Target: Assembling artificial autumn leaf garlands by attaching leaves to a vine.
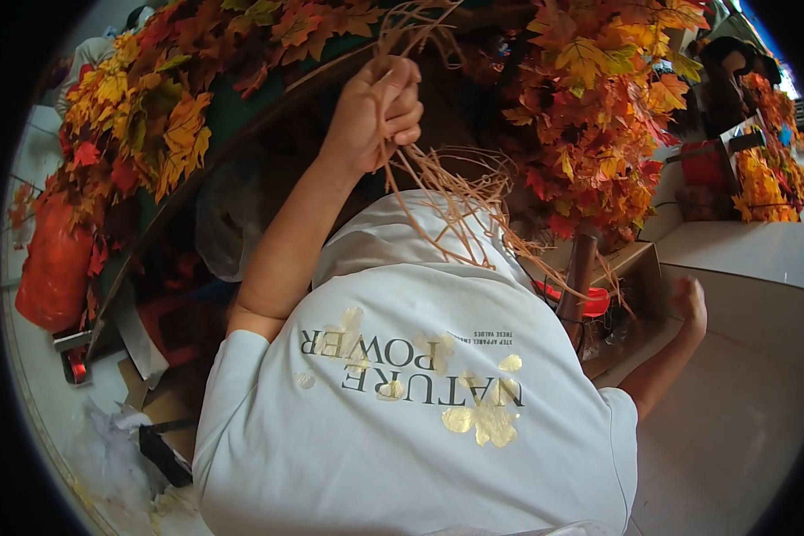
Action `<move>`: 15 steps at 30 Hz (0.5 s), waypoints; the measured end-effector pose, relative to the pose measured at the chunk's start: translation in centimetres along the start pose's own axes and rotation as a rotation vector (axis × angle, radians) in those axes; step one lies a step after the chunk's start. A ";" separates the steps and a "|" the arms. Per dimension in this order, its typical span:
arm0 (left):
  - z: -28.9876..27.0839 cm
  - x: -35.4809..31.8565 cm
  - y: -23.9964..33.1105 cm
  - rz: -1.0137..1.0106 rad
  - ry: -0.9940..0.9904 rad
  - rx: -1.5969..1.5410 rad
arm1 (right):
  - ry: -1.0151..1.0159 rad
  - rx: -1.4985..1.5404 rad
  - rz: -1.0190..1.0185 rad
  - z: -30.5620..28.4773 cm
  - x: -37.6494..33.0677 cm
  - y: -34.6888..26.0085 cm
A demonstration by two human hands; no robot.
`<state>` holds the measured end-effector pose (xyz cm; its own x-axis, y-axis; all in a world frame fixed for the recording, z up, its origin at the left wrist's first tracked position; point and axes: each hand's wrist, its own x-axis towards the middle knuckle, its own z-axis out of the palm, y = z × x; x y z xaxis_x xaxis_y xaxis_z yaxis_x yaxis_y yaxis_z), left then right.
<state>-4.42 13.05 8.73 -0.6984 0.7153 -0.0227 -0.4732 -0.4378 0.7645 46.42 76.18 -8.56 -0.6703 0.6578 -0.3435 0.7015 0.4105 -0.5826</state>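
Observation:
Raised in front of me, my left hand (375, 116) is closed around a bundle of thin brown bare stems (456, 201). Their loose ends poke out above the fist, while the rest trail down to the right across my white shirt and lap. Off to my right, my right hand (690, 302) hangs beside an open cardboard box (639, 268), away from the bundle. Its fingers are foreshortened and too unclear to make out, and I see nothing held in it.
Orange, red and yellow artificial maple leaves (590, 116) hang at the right around a brown pole (579, 268). More leaves (304, 31) lie along the dark curved table edge ahead. A red-orange bundle (52, 268) and clear plastic (107, 456) are at the left. Another person sits far right.

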 end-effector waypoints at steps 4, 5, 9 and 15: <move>0.4 -0.9 -0.6 0.052 0.077 0.047 | -0.095 0.066 -0.566 12.4 -8.4 -42.3; 0.4 -0.7 -0.7 0.068 0.075 0.049 | -0.234 0.096 -0.646 14.5 -10.3 -45.8; -0.1 -0.5 -0.4 0.086 0.035 0.026 | -0.215 -0.241 -1.145 21.3 -11.9 -52.6; -0.5 -2.4 -1.1 0.222 -0.124 -0.140 | -0.511 0.227 -1.027 22.6 -11.1 -51.8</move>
<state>-2.43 11.54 7.64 -0.7260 0.6513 0.2208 -0.3921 -0.6558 0.6452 12.04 33.32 8.82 -0.9530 -0.2693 0.1391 -0.2514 0.4459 -0.8590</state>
